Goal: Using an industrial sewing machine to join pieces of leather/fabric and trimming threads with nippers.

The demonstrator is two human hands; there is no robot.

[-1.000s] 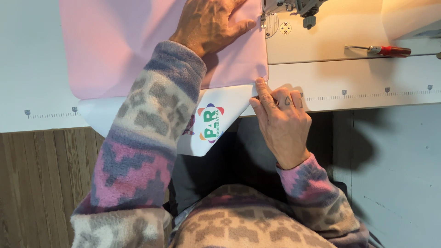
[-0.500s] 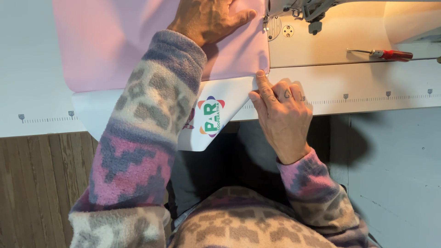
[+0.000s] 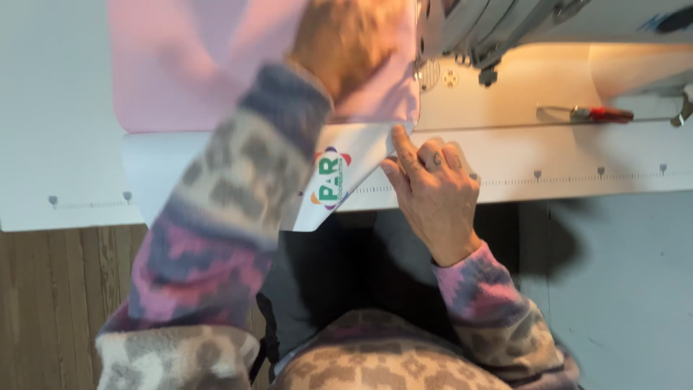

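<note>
Pink fabric lies flat on the white sewing table, its right edge beside the sewing machine's presser foot, with a white piece bearing a multicoloured round logo hanging over the table's front edge. Left hand rests palm-down on the pink fabric near the needle; blur prevents telling how its fingers lie. Right hand rests at the table edge, fingers held together, index fingertip touching the pink fabric's lower right corner; a red-handled tool lies well apart on the machine bed.

A sewing workshop: sewing machine on a white worktable, pink fabric under the needle.
</note>
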